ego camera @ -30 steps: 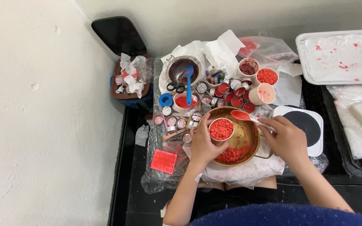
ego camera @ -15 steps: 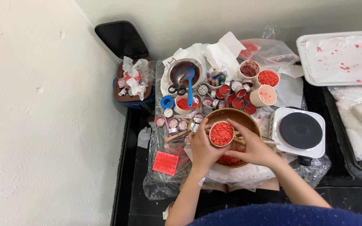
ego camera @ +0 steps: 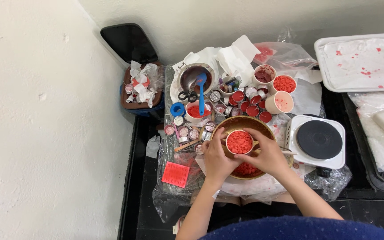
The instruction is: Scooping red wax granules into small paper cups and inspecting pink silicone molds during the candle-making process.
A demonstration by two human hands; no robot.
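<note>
On the far left we see a brown bin [ego camera: 139, 86] stuffed with crumpled white paper. Just beside it starts our messy mat. One flat red mold [ego camera: 175, 174] lies near our left arm. Above it stands one metal pot [ego camera: 195, 78] with one blue spoon [ego camera: 200, 85] in it, and one pair of scissors [ego camera: 186, 94] lies right next to it. A bunch of little round tins [ego camera: 246, 101] sits in the middle. We count about seven with red in them, and some more with lids, but they are too small to count well.

Our left hand [ego camera: 217, 158] and our right hand [ego camera: 267, 154] both wrap around one small white cup [ego camera: 239, 142]. The fingers are curled shut on its sides. The cup is piled full of red bits, and we hold it right over the big gold bowl [ego camera: 228, 126], which has more red bits in it.

The cup is very full, we think. If we tip it or bump it, bits could roll off the top. Some could miss the bowl and land on the plastic sheet.

Further right stand three more white cups [ego camera: 285, 84], one of them full of red bits. Then comes one white hot plate [ego camera: 318, 140] with a black round top. Last, one white tray [ego camera: 366, 62] with red spots sits at the far right.
</note>
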